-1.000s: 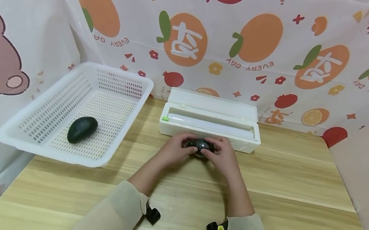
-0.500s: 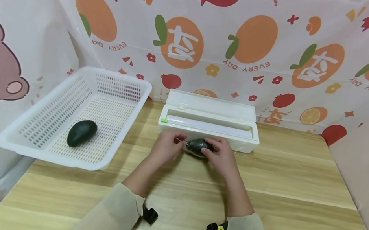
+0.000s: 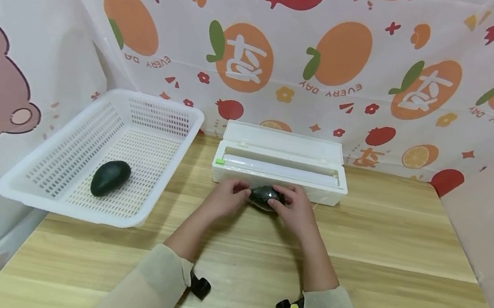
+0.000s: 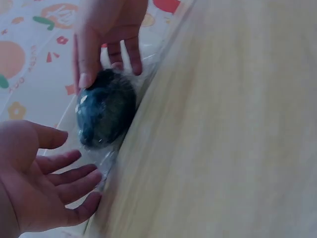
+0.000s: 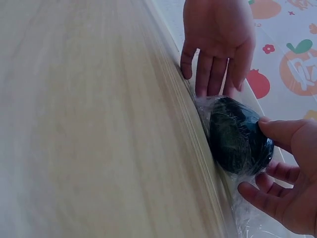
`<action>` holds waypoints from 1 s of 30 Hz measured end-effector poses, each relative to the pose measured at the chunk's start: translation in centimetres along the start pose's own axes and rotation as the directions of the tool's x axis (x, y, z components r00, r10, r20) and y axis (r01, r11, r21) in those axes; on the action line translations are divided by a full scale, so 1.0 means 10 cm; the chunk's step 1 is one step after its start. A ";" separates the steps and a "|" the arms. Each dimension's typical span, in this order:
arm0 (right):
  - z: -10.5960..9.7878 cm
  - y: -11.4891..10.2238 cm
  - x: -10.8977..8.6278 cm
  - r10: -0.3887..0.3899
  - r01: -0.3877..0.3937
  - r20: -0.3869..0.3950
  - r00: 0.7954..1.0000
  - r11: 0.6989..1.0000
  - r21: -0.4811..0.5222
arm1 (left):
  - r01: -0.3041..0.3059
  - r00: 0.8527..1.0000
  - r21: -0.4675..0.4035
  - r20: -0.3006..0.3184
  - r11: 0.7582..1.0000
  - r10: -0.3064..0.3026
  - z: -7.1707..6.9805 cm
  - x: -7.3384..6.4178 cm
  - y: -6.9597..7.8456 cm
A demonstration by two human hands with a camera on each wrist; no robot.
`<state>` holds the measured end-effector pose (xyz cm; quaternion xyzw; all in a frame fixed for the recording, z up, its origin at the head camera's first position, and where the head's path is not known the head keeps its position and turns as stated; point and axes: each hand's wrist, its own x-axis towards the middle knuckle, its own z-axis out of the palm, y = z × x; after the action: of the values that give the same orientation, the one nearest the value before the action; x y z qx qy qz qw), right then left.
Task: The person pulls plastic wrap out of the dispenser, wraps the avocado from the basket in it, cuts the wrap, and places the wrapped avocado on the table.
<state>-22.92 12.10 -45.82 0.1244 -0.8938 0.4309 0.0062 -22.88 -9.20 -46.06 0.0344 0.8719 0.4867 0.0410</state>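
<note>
In the head view, a dark green avocado (image 3: 264,197) wrapped in clear cling film lies just in front of a white cling film box (image 3: 220,174). My right hand (image 3: 297,208) holds its right end, thumb on the near side and fingers on the far side. Beside the left end is my left hand (image 3: 227,198). The left wrist view shows that hand's fingers (image 4: 74,176) spread and loosely bent, close to the avocado and grasping nothing. Wrinkled film (image 5: 242,181) trails from the wrapped avocado toward my right fingers in the right wrist view.
The box's lid (image 3: 283,141) stands raised at the back, with a film roll (image 3: 273,168) inside and a green slider (image 3: 220,161) at its left end. A white perforated basket (image 3: 75,211) on the left holds another avocado (image 3: 110,178). A fruit-print cloth (image 3: 289,64) hangs behind.
My left hand has let go of the avocado, drawn left to pinch film at its end, then come slightly back with loosened fingers. My right hand has stayed on the avocado.
</note>
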 end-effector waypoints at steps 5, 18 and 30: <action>0.00 0.01 -0.01 0.014 -0.013 -0.009 1.000 1.000 0.010 | -0.075 0.971 -0.043 -0.229 0.996 0.064 -0.13 0.01 0.00; 0.03 0.02 -0.03 0.006 -0.006 -0.007 1.000 1.000 0.007 | -0.210 0.916 0.329 -0.264 0.921 0.303 -0.54 0.21 -0.30; 0.01 0.06 -0.04 -0.023 0.023 -0.019 1.000 1.000 -0.008 | -0.193 0.949 0.308 -0.183 0.932 0.257 -0.61 0.32 -0.42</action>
<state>-22.70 12.46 -46.38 0.1303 -0.8940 0.4283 0.0201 -26.82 -16.23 -46.55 0.0859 0.9225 0.3576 -0.1175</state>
